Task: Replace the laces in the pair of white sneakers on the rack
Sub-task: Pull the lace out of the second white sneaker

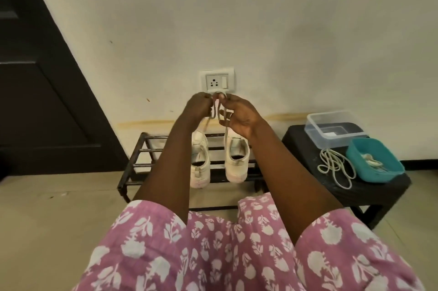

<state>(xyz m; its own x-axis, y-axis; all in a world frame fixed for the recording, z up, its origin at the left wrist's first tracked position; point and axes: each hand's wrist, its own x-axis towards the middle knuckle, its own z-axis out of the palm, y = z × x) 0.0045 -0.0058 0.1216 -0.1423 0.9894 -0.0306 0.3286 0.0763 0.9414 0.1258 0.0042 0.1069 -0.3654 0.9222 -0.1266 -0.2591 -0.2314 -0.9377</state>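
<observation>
Sneakers (237, 160) sit on rack (139, 155), toes toward wall (284, 30), heels nearest; left hand (198, 108) and right hand (240, 120) pinch the lace (214, 110), fingertips clamped on it.

Two sneakers (200, 172), two tubs (376, 175), perhaps two laces (331, 160)

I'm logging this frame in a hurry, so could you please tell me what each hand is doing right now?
Left hand: fingers curled round the lace.
Right hand: pinches the lace too.
</observation>
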